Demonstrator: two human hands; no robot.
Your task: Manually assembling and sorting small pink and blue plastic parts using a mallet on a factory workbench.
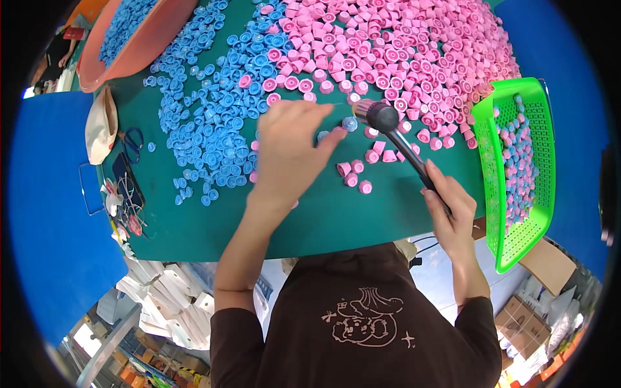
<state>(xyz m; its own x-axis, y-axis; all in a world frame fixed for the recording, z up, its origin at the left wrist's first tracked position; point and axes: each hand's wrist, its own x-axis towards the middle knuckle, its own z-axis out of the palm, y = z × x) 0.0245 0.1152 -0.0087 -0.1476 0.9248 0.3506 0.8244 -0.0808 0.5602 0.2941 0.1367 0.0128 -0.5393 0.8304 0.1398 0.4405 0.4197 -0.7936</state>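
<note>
My right hand is wrapped round the dark handle of a small mallet. The mallet slants up and left, with a black rounded end and a ribbed, pinkish end. Close to that head, a blue cap stands on the table just beyond my left thumb tip; whether they touch I cannot tell. My left hand is slightly blurred, its thumb and index finger apart with no thing gripped between them. Several pink cup-shaped pieces lie loose below the mallet head.
Blue caps spread over the left of the green table, and pink pieces heap at the far right. A green basket holds pink-and-blue pieces at right. An orange basin, scissors and a phone are at left.
</note>
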